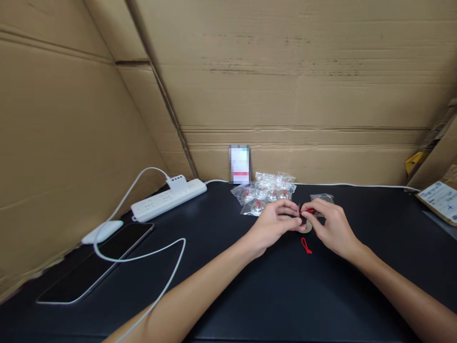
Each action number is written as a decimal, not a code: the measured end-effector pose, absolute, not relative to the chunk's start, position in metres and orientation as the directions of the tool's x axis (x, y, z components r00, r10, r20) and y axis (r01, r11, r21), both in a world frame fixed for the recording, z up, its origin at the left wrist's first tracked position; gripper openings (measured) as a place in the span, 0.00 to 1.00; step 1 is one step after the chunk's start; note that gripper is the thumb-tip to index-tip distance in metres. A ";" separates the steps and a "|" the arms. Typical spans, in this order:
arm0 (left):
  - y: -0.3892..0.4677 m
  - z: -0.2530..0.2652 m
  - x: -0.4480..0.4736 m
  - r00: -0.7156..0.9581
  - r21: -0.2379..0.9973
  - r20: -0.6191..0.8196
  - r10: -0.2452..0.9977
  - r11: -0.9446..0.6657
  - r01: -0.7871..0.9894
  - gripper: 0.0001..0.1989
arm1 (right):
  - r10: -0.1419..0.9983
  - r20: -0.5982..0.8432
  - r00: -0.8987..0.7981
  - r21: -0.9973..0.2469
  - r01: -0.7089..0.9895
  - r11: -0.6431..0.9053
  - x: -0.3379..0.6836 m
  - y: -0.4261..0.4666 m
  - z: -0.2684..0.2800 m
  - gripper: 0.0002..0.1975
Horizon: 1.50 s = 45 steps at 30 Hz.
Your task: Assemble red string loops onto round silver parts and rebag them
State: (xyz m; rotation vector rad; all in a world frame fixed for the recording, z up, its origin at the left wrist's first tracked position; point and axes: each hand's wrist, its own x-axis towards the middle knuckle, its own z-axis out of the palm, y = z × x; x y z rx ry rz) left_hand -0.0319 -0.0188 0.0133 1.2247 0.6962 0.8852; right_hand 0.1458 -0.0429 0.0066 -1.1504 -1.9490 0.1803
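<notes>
My left hand (274,220) is closed with thumb and fingers around the edge of a small dark round disc (302,214), held upright just above the table. My right hand (328,221) pinches a short red cord (309,211) against the disc's right side; whether the cord passes through it I cannot tell. Under the fingers a pale round piece (306,229) shows in part. A separate red cord loop (305,246) with a knotted end lies just in front of the hands.
Clear plastic bags (266,190) with round pieces and red cords are heaped behind my left hand. Another clear bag (326,196) lies behind the right. A power strip (169,200), a tablet (96,264) and a white cable (178,257) occupy the left. A phone (240,164) leans on cardboard.
</notes>
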 end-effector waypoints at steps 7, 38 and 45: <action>-0.024 0.013 -0.026 0.472 0.981 0.053 0.880 0.042 -0.189 0.15 | 0.754 0.633 -0.173 -0.486 0.670 0.561 0.143 -0.044 0.003 0.07; -0.011 0.006 -0.032 0.440 0.986 0.146 0.886 -0.092 -0.141 0.07 | 0.819 0.541 -0.190 -0.716 0.407 0.567 0.136 -0.047 0.006 0.08; -0.006 0.006 -0.036 0.372 0.991 0.131 0.919 -0.109 -0.081 0.12 | 0.809 0.582 -0.090 -0.723 0.397 0.564 0.135 -0.047 0.001 0.19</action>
